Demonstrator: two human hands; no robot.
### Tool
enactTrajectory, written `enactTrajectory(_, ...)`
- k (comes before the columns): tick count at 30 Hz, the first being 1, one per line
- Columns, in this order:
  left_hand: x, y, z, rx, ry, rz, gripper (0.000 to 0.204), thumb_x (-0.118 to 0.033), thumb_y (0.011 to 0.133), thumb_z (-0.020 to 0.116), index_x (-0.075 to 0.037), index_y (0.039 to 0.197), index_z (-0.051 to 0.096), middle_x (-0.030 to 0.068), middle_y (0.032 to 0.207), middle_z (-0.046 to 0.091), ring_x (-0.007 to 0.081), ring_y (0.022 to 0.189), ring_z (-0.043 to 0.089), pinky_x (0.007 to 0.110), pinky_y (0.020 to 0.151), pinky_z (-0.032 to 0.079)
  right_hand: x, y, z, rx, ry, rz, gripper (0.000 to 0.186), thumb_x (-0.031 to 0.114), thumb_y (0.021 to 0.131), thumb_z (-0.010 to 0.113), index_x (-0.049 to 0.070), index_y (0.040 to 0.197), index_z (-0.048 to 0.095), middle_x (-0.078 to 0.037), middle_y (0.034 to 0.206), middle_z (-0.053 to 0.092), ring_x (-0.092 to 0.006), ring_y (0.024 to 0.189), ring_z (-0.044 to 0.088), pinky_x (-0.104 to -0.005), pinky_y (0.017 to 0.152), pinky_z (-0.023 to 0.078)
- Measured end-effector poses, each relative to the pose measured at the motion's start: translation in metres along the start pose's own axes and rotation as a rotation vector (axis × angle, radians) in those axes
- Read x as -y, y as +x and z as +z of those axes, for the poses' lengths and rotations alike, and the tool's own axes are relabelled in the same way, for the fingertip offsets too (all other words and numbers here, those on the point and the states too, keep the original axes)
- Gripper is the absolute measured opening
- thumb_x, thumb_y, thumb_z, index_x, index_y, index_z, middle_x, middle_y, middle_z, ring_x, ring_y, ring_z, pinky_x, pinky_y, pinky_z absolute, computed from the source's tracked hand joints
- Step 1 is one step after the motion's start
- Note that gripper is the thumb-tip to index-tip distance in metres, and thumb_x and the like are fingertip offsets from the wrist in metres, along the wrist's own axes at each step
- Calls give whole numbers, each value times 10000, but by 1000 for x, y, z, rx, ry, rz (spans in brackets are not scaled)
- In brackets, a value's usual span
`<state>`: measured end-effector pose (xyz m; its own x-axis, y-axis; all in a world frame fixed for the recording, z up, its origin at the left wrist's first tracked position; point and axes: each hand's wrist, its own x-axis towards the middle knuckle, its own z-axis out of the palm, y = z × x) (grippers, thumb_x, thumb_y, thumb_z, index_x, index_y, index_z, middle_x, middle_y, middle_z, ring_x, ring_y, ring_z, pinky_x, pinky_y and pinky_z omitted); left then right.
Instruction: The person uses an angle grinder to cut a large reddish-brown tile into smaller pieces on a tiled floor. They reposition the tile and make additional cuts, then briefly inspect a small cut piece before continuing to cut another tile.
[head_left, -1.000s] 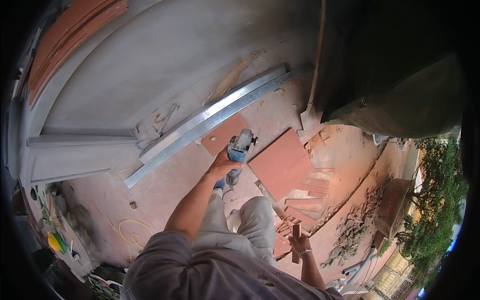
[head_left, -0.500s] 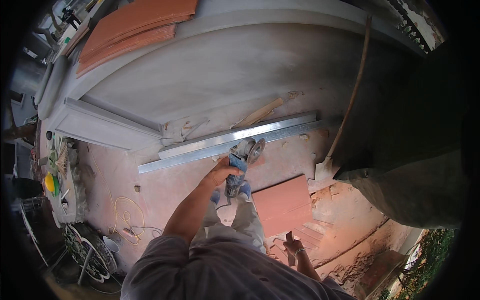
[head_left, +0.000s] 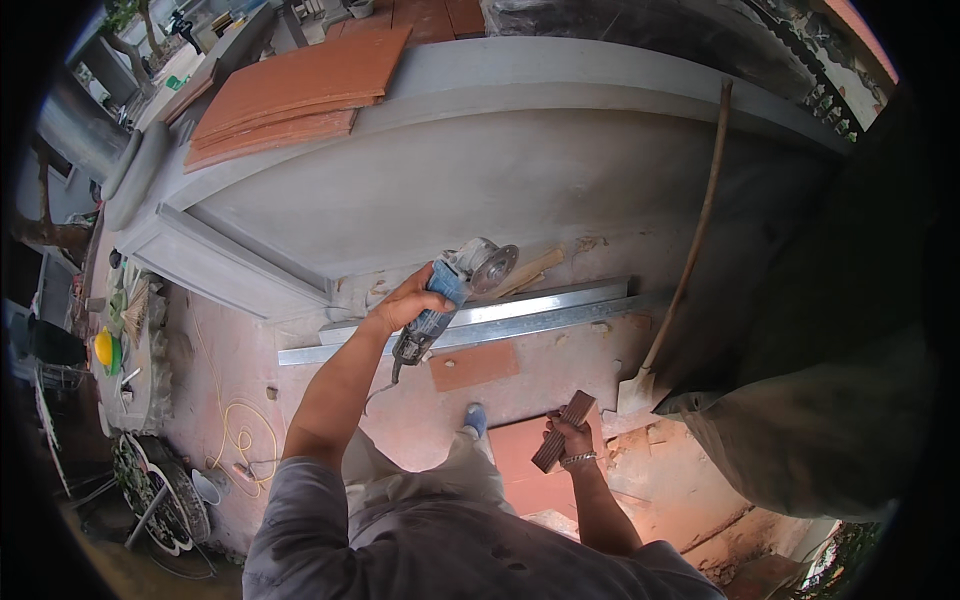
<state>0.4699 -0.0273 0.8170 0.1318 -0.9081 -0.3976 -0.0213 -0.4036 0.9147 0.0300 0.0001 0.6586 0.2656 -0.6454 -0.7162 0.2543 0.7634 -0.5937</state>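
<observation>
My left hand (head_left: 405,302) is wrapped round the blue and black body of an angle grinder (head_left: 436,312), held out in front of me. Its round disc (head_left: 494,270) points away to the right, and a cable trails from its lower end. My right hand (head_left: 572,437), with a bracelet at the wrist, grips a dark brown tile strip (head_left: 579,405) with grooves along it. The strip is tilted, its upper end to the right, above a large reddish tile (head_left: 515,453) on the ground. A smaller reddish tile piece (head_left: 476,367) lies on the floor below the grinder.
Two shiny metal bars (head_left: 545,312) lie along the foot of a grey wall (head_left: 480,180). A long-handled shovel (head_left: 704,220) leans there at the right. Reddish sheets (head_left: 300,85) rest on the wall top. A yellow cord (head_left: 240,440) and a wheel (head_left: 160,500) are at the left.
My left hand has moved the grinder up and to the left. My right hand has raised the tile strip from beside the cut strips and turned its grooved face into view.
</observation>
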Motion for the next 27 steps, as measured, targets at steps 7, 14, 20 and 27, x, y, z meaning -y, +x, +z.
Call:
enactTrajectory(7,-58,26,-19,178,-260,10,780,-326,803,750,-2,1461,485,130,1232,659,226,1067,671,352,974,543,53,57,210,483,110,-74,377,67,948,741,103,1275,556,-126,1274,684,-215,1050,687,-398,847,614)
enactTrajectory(14,-85,37,-30,308,-248,133,724,-325,849,765,9,1436,506,145,1245,661,206,1106,660,345,961,551,110,68,307,656,232,-247,611,203,863,865,68,1357,532,-59,1273,641,-190,1126,635,-369,905,556)
enactTrajectory(20,-101,54,-41,231,-204,6,730,-383,877,810,-7,1427,511,138,1212,663,203,1127,627,352,984,522,130,75,330,567,247,-294,639,211,849,874,21,1366,549,-81,1244,652,-233,1106,662,-397,930,576)
enactTrajectory(27,-145,102,-66,122,116,10,715,-523,958,706,2,1426,577,192,1246,699,252,1165,652,367,1001,518,180,113,363,475,297,-192,543,202,904,813,27,1355,567,-102,1249,663,-275,1137,661,-454,988,560)
